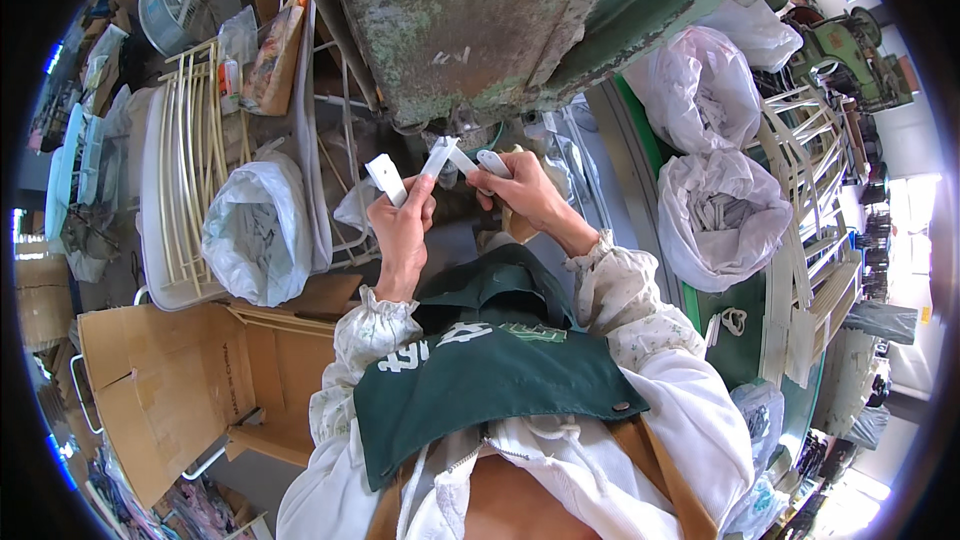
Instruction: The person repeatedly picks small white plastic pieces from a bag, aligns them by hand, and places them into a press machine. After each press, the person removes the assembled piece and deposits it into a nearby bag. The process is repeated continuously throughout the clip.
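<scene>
Both of my hands are raised below the worn metal machine (460, 25), gripping narrow white strips. In my left hand (402, 230) the fingers close on a flat white strip with small holes (386, 180), and another white strip (437, 158) rises between thumb and finger. My right hand (528, 195) pinches a white strip with a rounded, holed end (492, 162). A further white strip (462, 161) slants from its fingers up to the left hand's strip, where their tips meet or overlap. Whether they are joined I cannot tell.
White bags of pale strips stand at left (258, 235) and right (722, 220). An opened cardboard box (160, 380) is at lower left. Long pale bars lie in a white tub (150, 200) and on the green right-hand bench (740, 345). A round fan (188, 2) stands far left.
</scene>
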Demonstrator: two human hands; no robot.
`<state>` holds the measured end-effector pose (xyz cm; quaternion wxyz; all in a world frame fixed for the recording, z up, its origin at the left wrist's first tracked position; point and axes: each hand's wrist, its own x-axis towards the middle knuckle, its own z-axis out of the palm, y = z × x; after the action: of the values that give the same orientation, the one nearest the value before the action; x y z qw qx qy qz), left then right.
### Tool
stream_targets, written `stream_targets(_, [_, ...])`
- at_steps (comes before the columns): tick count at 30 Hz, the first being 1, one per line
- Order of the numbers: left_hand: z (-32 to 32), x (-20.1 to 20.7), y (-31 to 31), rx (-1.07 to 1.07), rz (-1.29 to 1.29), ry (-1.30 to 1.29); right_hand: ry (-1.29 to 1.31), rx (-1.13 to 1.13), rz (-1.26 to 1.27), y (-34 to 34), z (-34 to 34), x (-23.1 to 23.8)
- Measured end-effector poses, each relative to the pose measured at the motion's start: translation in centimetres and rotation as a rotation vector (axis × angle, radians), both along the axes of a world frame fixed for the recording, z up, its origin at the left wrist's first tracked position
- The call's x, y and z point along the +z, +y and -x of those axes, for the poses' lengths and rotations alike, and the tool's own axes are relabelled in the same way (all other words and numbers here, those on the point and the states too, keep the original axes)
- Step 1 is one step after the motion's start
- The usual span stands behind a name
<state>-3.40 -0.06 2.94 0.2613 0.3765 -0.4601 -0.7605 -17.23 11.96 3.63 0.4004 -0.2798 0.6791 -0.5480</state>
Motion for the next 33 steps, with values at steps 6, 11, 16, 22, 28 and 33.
stream_targets(6, [-0.6, 0.6, -0.2, -0.027, -0.03, 0.002, -0.003, -0.003, 0.044, -0.2, -0.1, -0.8])
stream_targets(11, [-0.6, 2.0, -0.8, -0.038, 0.014, 0.06, -0.027, -0.001, 0.121, -0.3, -0.9, 1.5])
stream_targets(16, [-1.5, 2.1, -0.9, -0.062, -0.007, 0.04, -0.122, -0.174, 0.234, 1.1, -0.7, 2.0])
stream_targets(22, [-5.2, -0.4, -2.5, -0.088, -0.228, 0.168, 0.383, -1.142, 0.198, 15.6, 17.2, -0.8])
stream_targets(28, [-4.4, -1.1, -2.2, -0.14, -0.346, 0.337, 0.544, -0.586, -0.082, 12.7, 14.8, -1.5])
stream_targets(33, [-3.3, -0.3, -1.7, -0.244, -0.207, 0.212, -0.149, -0.08, 0.268, -0.1, -0.5, 3.6])
